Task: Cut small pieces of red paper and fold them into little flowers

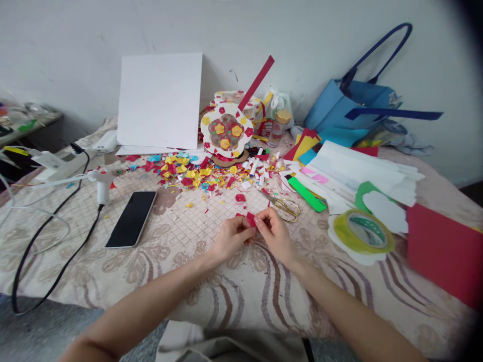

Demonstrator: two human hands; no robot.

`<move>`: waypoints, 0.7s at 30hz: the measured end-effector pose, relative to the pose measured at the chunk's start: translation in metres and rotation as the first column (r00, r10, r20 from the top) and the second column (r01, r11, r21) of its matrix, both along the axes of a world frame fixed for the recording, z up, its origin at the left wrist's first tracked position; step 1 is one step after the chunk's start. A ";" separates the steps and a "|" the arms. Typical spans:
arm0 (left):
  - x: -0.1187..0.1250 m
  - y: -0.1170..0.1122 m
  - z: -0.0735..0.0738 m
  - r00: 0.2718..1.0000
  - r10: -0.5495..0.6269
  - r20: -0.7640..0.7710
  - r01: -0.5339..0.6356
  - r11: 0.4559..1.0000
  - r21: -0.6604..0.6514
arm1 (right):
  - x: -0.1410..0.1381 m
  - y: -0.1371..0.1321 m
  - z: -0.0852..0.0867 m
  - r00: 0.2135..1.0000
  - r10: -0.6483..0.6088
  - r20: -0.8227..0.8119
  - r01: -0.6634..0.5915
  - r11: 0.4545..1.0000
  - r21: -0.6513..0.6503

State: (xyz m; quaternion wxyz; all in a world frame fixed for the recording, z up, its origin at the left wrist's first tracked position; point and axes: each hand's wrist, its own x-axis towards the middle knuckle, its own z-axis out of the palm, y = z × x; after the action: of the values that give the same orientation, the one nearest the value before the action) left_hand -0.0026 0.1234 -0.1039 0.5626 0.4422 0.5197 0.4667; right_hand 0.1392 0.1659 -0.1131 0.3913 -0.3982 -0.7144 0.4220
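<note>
Between my two hands, above the patterned tablecloth (pixel 199 281), is a small piece of red paper (pixel 250 218). My left hand (pixel 234 235) grips it from the left with thumb and fingers closed. From the right, my right hand (pixel 276 235) pinches it. The fingers hide part of the paper, so its full shape cannot be made out. Just beyond the hands lies a red paper flower (pixel 240 198). Gold-handled scissors (pixel 284 205) lie behind my right hand. Farther back, a round white flower-edged paper fan (pixel 226 131) with a red strip stands among colourful paper scraps (pixel 188 171).
A phone (pixel 132 219) and a white glue gun (pixel 103 187) with black cable lie left. On the right are a green utility knife (pixel 306 193), yellow tape (pixel 362 232), white paper sheets (pixel 362 166) and red paper (pixel 441 251). A blue bag (pixel 328 108) and glass jar (pixel 278 129) stand behind.
</note>
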 end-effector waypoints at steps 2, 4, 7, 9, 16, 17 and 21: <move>0.000 0.001 -0.001 1.000 -0.003 0.013 0.003 1.000 -0.002 | 0.000 0.000 0.000 1.000 -0.002 -0.009 0.002 1.000 -0.007; 0.000 0.001 -0.002 1.000 -0.005 0.014 0.005 1.000 -0.001 | -0.001 0.000 0.000 1.000 -0.006 -0.017 0.006 1.000 -0.014; 0.000 0.002 -0.002 1.000 -0.012 0.009 0.013 1.000 -0.002 | -0.001 -0.001 0.001 1.000 -0.015 -0.027 0.014 0.999 -0.029; -0.001 0.002 -0.002 1.000 -0.019 -0.002 0.019 1.000 0.001 | -0.001 0.000 0.002 0.999 0.002 -0.050 -0.006 0.997 -0.071; -0.006 0.001 0.003 0.996 -0.049 -0.071 0.052 0.998 0.047 | -0.003 0.000 0.003 0.981 0.003 -0.192 -0.049 0.970 -0.237; -0.007 0.001 0.004 0.996 -0.053 -0.075 0.057 0.997 0.056 | -0.003 0.001 0.003 0.979 -0.004 -0.202 -0.049 0.966 -0.253; -0.009 0.003 0.003 0.996 -0.065 -0.061 0.068 0.996 0.056 | 0.001 0.003 0.005 0.975 0.023 -0.223 -0.085 0.958 -0.274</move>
State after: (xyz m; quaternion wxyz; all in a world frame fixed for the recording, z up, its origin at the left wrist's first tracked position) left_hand -0.0118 0.1261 -0.1004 0.5494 0.4888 0.5073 0.4493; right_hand 0.1398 0.1689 -0.1079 0.3946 -0.3814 -0.6105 0.5710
